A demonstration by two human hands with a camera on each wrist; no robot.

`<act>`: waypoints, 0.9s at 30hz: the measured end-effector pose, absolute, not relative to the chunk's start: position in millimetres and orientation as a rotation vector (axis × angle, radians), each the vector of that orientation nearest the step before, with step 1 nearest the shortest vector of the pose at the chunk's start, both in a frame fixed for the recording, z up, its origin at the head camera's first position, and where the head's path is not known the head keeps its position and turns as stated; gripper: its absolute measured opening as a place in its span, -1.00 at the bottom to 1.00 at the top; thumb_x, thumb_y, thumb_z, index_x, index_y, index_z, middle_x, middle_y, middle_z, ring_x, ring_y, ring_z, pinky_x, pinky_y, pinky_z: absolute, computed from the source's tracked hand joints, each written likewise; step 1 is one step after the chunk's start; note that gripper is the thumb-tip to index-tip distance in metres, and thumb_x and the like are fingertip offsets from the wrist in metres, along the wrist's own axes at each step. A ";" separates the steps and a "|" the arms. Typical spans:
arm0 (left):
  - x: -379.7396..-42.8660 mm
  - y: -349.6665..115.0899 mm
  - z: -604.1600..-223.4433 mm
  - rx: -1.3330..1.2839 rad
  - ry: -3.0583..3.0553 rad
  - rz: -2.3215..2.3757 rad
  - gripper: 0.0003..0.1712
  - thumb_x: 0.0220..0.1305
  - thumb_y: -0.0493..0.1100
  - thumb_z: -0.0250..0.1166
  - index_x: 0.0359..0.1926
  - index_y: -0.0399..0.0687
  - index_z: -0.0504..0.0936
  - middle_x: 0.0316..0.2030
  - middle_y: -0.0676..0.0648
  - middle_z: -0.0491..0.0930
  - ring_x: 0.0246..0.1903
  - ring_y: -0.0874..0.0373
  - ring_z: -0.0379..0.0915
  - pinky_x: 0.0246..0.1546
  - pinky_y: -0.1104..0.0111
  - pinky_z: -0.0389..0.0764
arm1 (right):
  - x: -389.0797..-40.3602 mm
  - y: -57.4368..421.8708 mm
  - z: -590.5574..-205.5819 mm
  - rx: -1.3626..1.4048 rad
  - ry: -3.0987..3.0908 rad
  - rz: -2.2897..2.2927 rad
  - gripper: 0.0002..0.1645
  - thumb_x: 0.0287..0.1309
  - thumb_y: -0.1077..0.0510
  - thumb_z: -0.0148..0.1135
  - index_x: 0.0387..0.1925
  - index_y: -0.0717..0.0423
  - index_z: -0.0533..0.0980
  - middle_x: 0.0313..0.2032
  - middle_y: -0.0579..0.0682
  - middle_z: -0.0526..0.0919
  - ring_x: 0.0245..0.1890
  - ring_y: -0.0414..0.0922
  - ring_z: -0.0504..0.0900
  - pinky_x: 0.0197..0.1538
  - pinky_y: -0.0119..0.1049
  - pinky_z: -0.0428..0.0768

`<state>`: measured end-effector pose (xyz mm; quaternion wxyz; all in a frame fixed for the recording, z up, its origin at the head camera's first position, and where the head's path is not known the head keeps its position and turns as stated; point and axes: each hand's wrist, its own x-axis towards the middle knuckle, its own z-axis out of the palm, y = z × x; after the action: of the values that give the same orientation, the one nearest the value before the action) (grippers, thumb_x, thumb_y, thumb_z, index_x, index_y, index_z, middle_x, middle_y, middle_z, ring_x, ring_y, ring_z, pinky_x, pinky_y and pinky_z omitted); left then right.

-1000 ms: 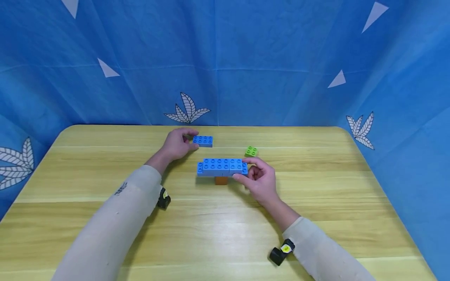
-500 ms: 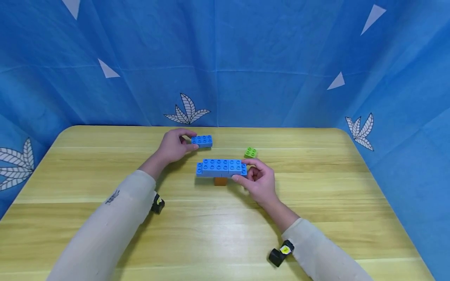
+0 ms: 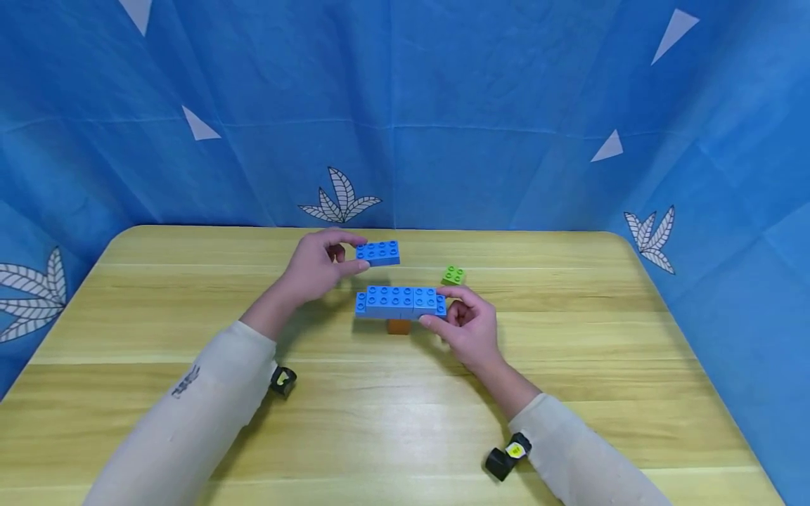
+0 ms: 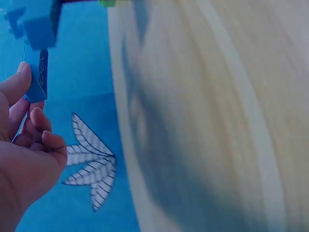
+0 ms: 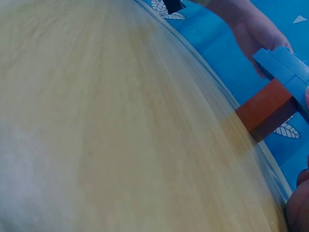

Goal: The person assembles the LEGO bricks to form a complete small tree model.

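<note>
My left hand pinches a blue toy building brick by its left end, thumb in front and forefinger behind. In the left wrist view that brick is held up off the table. My right hand grips the right end of a stack of blue bricks. Its top layer is shorter than the row beneath, so studs show at both ends. Brown bricks form a narrow column under the blue layers, standing on the table in the right wrist view.
A small green brick lies on the wooden table behind my right hand. Blue cloth with leaf prints hangs beyond the back edge. Black wrist devices hang at both sleeves.
My left hand has lifted the single blue brick off the table and moved it slightly right. The right hand and the stack have stayed in place.
</note>
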<state>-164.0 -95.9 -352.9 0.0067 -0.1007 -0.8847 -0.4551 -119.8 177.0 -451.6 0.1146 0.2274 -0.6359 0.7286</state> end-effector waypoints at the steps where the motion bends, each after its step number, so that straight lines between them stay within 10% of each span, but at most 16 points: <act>1: -162.0 -93.7 -350.5 -0.339 -2.760 -1.422 -0.61 0.21 -0.11 0.49 0.06 -0.02 0.71 -0.31 -0.09 0.51 -0.34 0.01 0.37 -0.45 0.26 0.34 | -119.8 177.1 -452.2 0.667 -1.866 2.131 -0.50 -0.12 0.56 0.47 -0.05 0.41 0.58 -0.72 0.09 0.31 -0.71 -0.13 0.29 -0.68 -0.41 0.28; 27: -122.0 -72.9 -346.4 -0.615 -2.683 -1.354 -0.65 0.15 -0.10 0.54 -0.01 0.05 0.74 -0.22 0.09 0.56 -0.30 0.06 0.35 -0.38 0.20 0.37 | -122.5 176.4 -455.0 0.689 -1.892 2.056 -0.50 -0.07 0.55 0.46 -0.01 0.34 0.62 -0.58 0.19 0.35 -0.67 -0.13 0.32 -0.65 -0.42 0.29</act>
<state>-122.0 -72.9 -346.4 0.0371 -0.2004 -0.8741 -0.4410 -122.5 176.4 -455.0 0.1315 0.2374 -0.6518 0.7081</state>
